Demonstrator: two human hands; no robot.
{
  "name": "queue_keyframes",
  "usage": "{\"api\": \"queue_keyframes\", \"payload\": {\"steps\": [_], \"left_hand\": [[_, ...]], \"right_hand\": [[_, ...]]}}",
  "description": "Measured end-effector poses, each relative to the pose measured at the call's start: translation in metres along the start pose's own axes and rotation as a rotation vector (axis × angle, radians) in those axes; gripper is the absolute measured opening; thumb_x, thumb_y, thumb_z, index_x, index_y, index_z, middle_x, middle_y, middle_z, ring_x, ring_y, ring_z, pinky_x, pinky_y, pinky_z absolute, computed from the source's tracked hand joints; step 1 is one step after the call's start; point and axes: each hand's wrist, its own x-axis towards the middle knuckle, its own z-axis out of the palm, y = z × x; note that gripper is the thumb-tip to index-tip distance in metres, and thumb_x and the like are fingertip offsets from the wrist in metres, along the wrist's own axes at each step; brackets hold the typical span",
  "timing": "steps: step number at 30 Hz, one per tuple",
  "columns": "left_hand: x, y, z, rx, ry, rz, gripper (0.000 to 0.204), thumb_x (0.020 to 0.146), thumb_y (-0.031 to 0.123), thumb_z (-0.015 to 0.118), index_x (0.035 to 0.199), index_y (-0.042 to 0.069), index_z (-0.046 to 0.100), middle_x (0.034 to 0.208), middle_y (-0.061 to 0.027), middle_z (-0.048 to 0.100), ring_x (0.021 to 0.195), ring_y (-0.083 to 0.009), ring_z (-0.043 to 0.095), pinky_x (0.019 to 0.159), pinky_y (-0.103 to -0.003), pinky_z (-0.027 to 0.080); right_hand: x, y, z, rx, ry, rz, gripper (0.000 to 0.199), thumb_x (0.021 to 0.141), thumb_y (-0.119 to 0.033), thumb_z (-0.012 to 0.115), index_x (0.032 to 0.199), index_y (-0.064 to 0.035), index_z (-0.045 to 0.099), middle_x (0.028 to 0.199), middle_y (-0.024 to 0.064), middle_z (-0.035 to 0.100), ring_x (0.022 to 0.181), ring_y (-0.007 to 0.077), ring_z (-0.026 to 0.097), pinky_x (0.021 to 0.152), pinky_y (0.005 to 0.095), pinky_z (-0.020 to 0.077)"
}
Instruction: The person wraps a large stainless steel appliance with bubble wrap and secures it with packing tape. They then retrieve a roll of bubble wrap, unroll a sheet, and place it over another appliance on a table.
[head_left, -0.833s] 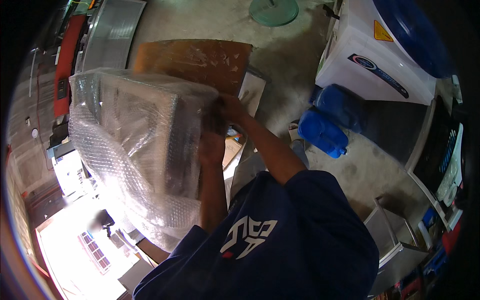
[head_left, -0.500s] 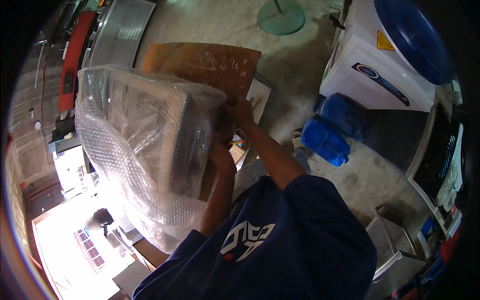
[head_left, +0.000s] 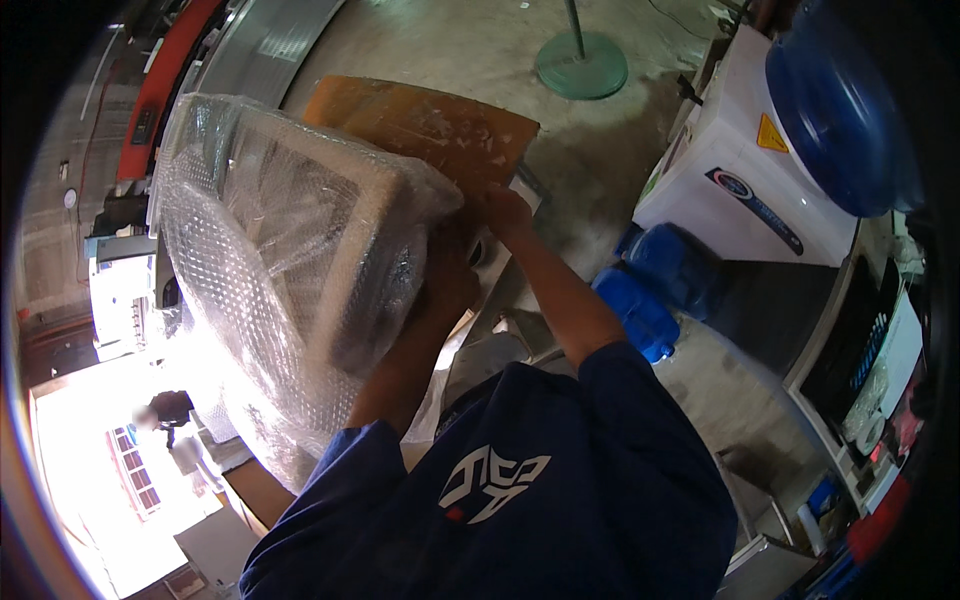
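A large boxy item wrapped in bubble wrap stands in front of me, left of centre, on a brown-orange board. Tan edges show through the clear film. My left hand is at its right side, in shadow, with the fingers hidden. Farther out, my right hand is closed near the wrapped item's far right corner; what its fingers grip is too dark to make out. Close to both hands lies a small round thing with a pale rim, partly covered.
Two blue water jugs lie on the floor to the right, beside a white appliance with a large blue bottle. A green round stand base is at the far side. Bright light comes from the lower left.
My right hand has moved slightly outward to the right, and my left forearm reaches farther along the wrapped item. The whole view has shifted a little. The round pale-rimmed thing now shows near my hands.
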Motion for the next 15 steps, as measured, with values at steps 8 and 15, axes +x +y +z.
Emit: {"api": "queue_keyframes", "payload": {"steps": [8,15], "left_hand": [[-0.006,-0.011,0.026,-0.058,0.034,-0.103,0.054,0.086,0.001,0.043,0.139,-0.009,0.038,0.143,-0.0306,0.039,0.137,-0.0424,0.034,0.117,-0.041,0.024],[-0.008,0.049,-0.051,-0.21,-0.242,-0.198,0.059,0.085,0.014,0.058,0.135,-0.013,0.041,0.138,-0.0353,0.04,0.134,-0.047,0.035,0.116,-0.048,0.024]], "right_hand": [[-0.056,-0.004,-0.023,0.281,-0.044,0.27,0.034,0.092,-0.033,0.06,0.101,-0.0003,0.068,0.091,0.0221,0.07,0.087,0.0373,0.069,0.074,0.043,0.0529],[-0.059,-0.032,-0.018,1.007,-0.163,0.662,0.046,0.094,-0.042,0.056,0.094,0.0018,0.071,0.079,0.0147,0.07,0.081,0.0264,0.07,0.077,0.0366,0.0517]]}}
